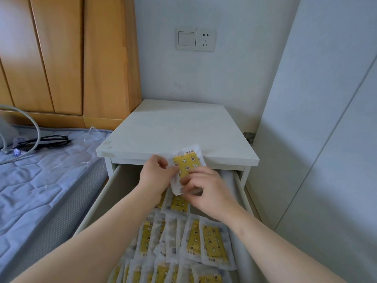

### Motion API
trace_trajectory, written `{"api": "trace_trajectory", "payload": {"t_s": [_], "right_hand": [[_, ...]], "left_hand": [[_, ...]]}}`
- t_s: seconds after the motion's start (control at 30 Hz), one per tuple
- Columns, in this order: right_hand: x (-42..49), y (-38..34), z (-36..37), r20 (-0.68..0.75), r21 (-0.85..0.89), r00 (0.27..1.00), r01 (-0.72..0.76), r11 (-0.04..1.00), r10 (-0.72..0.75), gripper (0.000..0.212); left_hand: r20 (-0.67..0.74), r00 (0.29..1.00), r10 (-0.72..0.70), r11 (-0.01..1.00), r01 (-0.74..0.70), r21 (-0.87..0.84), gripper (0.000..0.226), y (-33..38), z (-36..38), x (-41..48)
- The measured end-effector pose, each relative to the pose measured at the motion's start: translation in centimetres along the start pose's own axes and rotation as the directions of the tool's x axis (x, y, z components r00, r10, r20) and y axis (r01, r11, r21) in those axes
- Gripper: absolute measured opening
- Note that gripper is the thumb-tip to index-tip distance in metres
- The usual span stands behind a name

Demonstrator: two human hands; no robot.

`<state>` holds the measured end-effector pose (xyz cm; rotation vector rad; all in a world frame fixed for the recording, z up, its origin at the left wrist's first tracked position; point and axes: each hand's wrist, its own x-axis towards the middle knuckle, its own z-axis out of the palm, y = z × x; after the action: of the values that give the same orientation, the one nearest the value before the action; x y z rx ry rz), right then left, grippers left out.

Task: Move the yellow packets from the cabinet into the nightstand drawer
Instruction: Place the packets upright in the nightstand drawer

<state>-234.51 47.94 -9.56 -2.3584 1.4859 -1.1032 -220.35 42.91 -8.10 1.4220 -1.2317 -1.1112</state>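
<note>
A yellow packet (186, 165) with a star and bear print in a clear white-edged wrapper is held upright over the open nightstand drawer (95, 203). My left hand (156, 174) pinches its left edge. My right hand (206, 188) grips its lower right part, and both hands hover at the back of the drawer. Several more yellow packets (214, 244) lie in overlapping rows on the drawer floor nearer to me. One packet (179, 204) lies just under my hands.
The white nightstand top (175, 131) stands against the wall below a switch and socket (195, 39). A bed with a blue quilted mattress (40, 180) lies to the left, with cables and glasses (47, 140) on it. White cabinet doors (326, 139) stand on the right.
</note>
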Motion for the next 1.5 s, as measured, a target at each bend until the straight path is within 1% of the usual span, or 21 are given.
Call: {"api": "trace_trajectory", "payload": {"t_s": [0.03,0.1,0.17,0.2,0.27,0.33,0.4,0.5,0.6,0.73,0.83,0.9,1.0,1.03,1.1,1.17,1.27,1.33,1.4,1.5], "right_hand": [[-0.3,-0.1,0.0,0.070,0.019,0.997,-0.038,0.999,0.036,0.011],[-0.9,-0.2,-0.1,0.189,0.102,0.969,-0.181,0.978,0.160,0.019],[-1.2,0.3,-0.2,0.246,0.117,0.920,-0.341,0.933,0.305,0.023],[-1.4,0.8,-0.1,0.250,0.089,0.896,-0.399,0.913,0.367,0.024],[-1.8,1.9,0.3,0.199,0.035,0.856,-0.494,0.869,0.478,0.021],[-2.0,3.0,0.5,0.136,0.042,0.798,-0.597,0.801,0.587,0.019],[-2.0,3.9,0.7,0.117,0.063,0.730,-0.682,0.729,0.673,0.020],[-1.5,5.2,1.9,0.142,0.042,0.662,-0.747,0.664,0.736,0.021],[-0.8,6.4,3.4,0.161,0.014,0.596,-0.798,0.602,0.787,0.023],[-0.2,8.0,5.2,0.195,-0.039,0.490,-0.862,0.506,0.850,0.017],[0.1,9.0,6.3,0.223,-0.042,0.445,-0.884,0.465,0.867,0.014],[0.1,9.4,6.9,0.240,-0.030,0.424,-0.896,0.444,0.873,0.011],[0.2,9.8,7.5,0.253,-0.048,0.403,-0.903,0.427,0.880,0.010],[0.2,9.8,7.6,0.256,-0.051,0.396,-0.905,0.422,0.882,0.010],[0.1,9.6,7.6,0.261,-0.062,0.384,-0.909,0.412,0.886,0.010],[0.2,9.2,7.3,0.254,-0.066,0.383,-0.909,0.411,0.888,0.010],[0.3,8.2,6.2,0.232,-0.038,0.411,-0.902,0.430,0.882,0.009],[0.4,7.1,4.7,0.218,-0.014,0.456,-0.882,0.470,0.863,0.011],[0.3,5.9,3.2,0.195,0.010,0.519,-0.849,0.528,0.832,0.020],[-0.6,3.7,0.6,0.164,0.065,0.607,-0.793,0.605,0.778,0.026]], "left_hand": [[0.017,0.999,0.035,0.996,-0.036,0.087,0.025,-0.2,-0.3,-0.1],[0.099,0.992,0.073,0.957,-0.097,0.273,0.023,-0.8,-1.1,-0.4],[0.176,0.984,0.014,0.932,-0.077,0.354,0.017,-1.5,-1.4,-0.3],[0.190,0.982,-0.021,0.932,-0.049,0.360,0.015,-1.8,-1.4,-0.1],[0.177,0.981,-0.084,0.943,0.021,0.331,0.013,-2.7,-0.8,0.6],[0.132,0.984,-0.123,0.944,0.075,0.321,0.014,-3.8,0.1,1.9],[0.092,0.984,-0.150,0.938,0.112,0.328,0.017,-4.9,1.1,3.4],[0.085,0.978,-0.188,0.925,0.148,0.349,0.019,-6.2,2.9,5.7],[0.126,0.973,-0.193,0.903,0.126,0.410,0.020,-7.3,4.7,7.5],[0.226,0.952,-0.206,0.846,0.058,0.531,0.021,-8.8,6.6,9.1],[0.305,0.931,-0.199,0.793,-0.030,0.609,0.020,-10.3,7.3,9.7],[0.340,0.924,-0.173,0.720,-0.116,0.684,0.022,-11.3,7.3,9.9],[0.345,0.936,-0.073,0.534,-0.255,0.806,0.026,-12.0,6.9,9.8],[0.346,0.937,-0.044,0.488,-0.282,0.826,0.026,-11.9,6.8,9.6],[0.349,0.937,-0.024,0.451,-0.302,0.840,0.027,-11.7,6.8,9.2],[0.344,0.939,-0.020,0.461,-0.297,0.836,0.027,-11.1,6.7,8.6],[0.349,0.937,-0.008,0.536,-0.291,0.793,0.027,-9.4,5.9,7.5],[0.397,0.918,-0.001,0.556,-0.329,0.763,0.025,-7.7,5.1,6.3],[0.444,0.895,0.025,0.584,-0.374,0.721,0.023,-5.9,4.3,5.0],[0.475,0.872,0.117,0.643,-0.431,0.633,0.018,-3.5,4.0,2.7]]}}
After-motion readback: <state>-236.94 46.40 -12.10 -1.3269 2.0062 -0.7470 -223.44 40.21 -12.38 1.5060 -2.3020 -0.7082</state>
